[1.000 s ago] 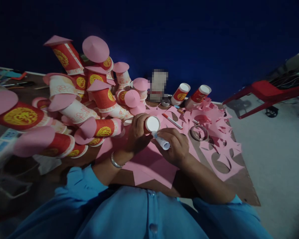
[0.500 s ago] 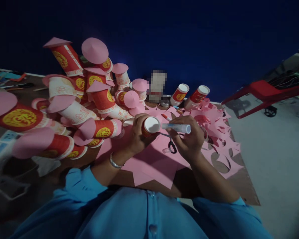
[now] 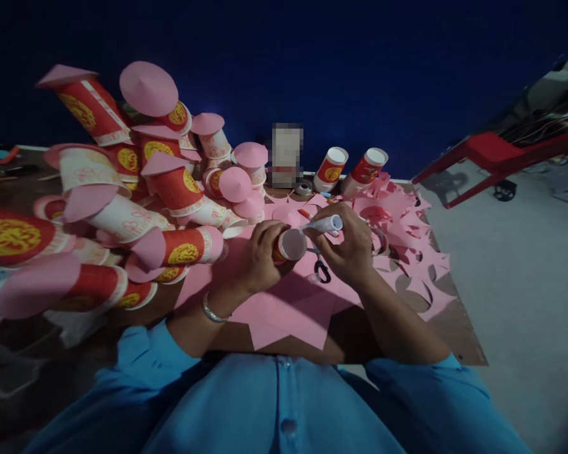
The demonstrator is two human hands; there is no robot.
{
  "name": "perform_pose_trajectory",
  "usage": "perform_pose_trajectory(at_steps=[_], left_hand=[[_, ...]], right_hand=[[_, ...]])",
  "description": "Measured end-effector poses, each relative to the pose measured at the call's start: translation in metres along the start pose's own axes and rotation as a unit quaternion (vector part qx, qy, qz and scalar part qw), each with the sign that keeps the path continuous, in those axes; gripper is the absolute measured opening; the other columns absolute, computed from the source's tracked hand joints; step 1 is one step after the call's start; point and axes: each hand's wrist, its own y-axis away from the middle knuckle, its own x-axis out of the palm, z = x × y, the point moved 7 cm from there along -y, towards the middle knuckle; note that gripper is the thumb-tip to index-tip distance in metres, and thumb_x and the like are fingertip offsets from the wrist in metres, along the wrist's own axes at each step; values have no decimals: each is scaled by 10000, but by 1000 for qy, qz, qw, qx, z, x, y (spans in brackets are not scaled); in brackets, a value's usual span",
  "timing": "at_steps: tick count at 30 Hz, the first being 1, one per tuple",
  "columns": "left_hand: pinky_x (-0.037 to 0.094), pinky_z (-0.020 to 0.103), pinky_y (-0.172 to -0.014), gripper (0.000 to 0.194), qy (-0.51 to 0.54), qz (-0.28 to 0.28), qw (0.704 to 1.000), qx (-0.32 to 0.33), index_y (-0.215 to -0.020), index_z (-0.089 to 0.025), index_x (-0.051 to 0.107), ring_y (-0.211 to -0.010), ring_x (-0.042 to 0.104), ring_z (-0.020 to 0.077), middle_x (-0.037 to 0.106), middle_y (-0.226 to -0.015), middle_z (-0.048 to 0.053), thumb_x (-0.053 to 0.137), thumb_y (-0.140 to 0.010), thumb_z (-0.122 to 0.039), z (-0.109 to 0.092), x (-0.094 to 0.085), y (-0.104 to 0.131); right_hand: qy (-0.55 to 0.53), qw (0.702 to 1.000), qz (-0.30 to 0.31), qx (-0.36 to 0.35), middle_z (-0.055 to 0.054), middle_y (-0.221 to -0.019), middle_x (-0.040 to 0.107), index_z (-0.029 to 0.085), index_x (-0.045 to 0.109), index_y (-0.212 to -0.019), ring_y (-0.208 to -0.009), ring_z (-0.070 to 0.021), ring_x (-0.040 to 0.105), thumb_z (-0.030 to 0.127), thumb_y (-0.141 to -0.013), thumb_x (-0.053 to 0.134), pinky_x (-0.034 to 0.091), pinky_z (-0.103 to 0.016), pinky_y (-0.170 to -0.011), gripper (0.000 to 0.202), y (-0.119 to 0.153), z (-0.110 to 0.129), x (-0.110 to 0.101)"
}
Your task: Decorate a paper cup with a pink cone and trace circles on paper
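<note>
My left hand (image 3: 264, 261) is wrapped round a red paper cup (image 3: 293, 244), whose pale round end faces up toward me. Pinched in my right hand (image 3: 353, 246) is a whitish translucent glue tube (image 3: 329, 223). Its narrow tip is at the cup's rim; whether it touches cannot be made out. Below the hands lie sheets of pink paper (image 3: 274, 309). Black-handled scissors (image 3: 322, 272) rest on the paper beneath my right hand, partly hidden by it. A pink paper cone (image 3: 286, 214) lies just behind the cup.
Several red and white cups with pink cone tops (image 3: 184, 246) crowd the table's left side. Two red cups (image 3: 331, 169) stand at the back, near a roll of tape (image 3: 303, 188). Cut pink scraps (image 3: 397, 214) cover the right. A red stool (image 3: 487, 151) stands beyond the table.
The glue tube has tilted, and its tip has come over to the cup's rim. My right hand has moved slightly left and up. The camera view has shifted a little.
</note>
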Motion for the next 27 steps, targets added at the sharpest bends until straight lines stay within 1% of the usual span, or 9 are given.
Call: perform_pose_trajectory(at_steps=[4, 8, 12, 16, 19, 24, 27], left_hand=[[607, 507, -1012, 655, -7, 10, 1000, 5, -1368, -239, 477, -1164, 679, 316, 661, -1247, 128, 826, -816, -294, -1, 1, 0], [629, 494, -977, 665, 7, 11, 1000, 5, -1356, -239, 487, -1152, 684, 314, 659, -1247, 126, 832, -788, -246, -4, 3, 1], [634, 487, -979, 687, 9, 5, 1000, 11, -1345, -233, 497, -1144, 688, 312, 656, -1237, 122, 847, -753, -231, -6, 5, 3], [632, 490, -986, 697, 1, 8, 1000, 18, -1347, -221, 501, -1141, 692, 317, 663, -1234, 130, 846, -741, -207, -8, 7, 3], [634, 484, -983, 688, 9, 10, 1000, 21, -1343, -215, 504, -1140, 694, 315, 667, -1227, 132, 851, -749, -211, -8, 7, 2], [641, 459, -962, 631, 31, 4, 999, -20, -1312, -234, 510, -1136, 702, 295, 668, -1216, 112, 853, -784, -261, -1, 6, 2], [640, 462, -974, 640, 28, -1, 1000, -12, -1322, -242, 505, -1141, 702, 295, 670, -1211, 106, 845, -780, -242, -2, 6, 3]], right_hand=[[7, 1000, 15, -9, -51, -943, 727, 263, 635, -1048, -874, -240, 700, 284, -978, 708, 581, -396, -750, 103, 2, 0, 4], [10, 1000, 24, -3, -58, -948, 725, 258, 646, -1046, -887, -238, 699, 293, -990, 700, 582, -398, -758, 85, 3, -3, 7], [10, 1000, 22, 9, -56, -929, 720, 251, 669, -1035, -853, -231, 687, 335, -991, 723, 572, -393, -754, 109, 3, -7, 8], [-5, 1000, 14, 9, -43, -912, 714, 252, 675, -1023, -820, -222, 675, 320, -978, 750, 556, -376, -732, 110, 1, -9, 7], [-10, 1000, 4, 4, -41, -911, 713, 251, 666, -1009, -818, -219, 676, 308, -980, 750, 551, -367, -721, 106, 0, -8, 5], [-21, 1000, 10, 7, -38, -926, 726, 256, 662, -1021, -832, -215, 685, 310, -983, 744, 563, -372, -747, 105, 0, -5, 4], [-10, 1000, 19, 2, -46, -935, 732, 251, 665, -1028, -840, -219, 690, 317, -994, 728, 570, -379, -761, 98, 1, -4, 6]])
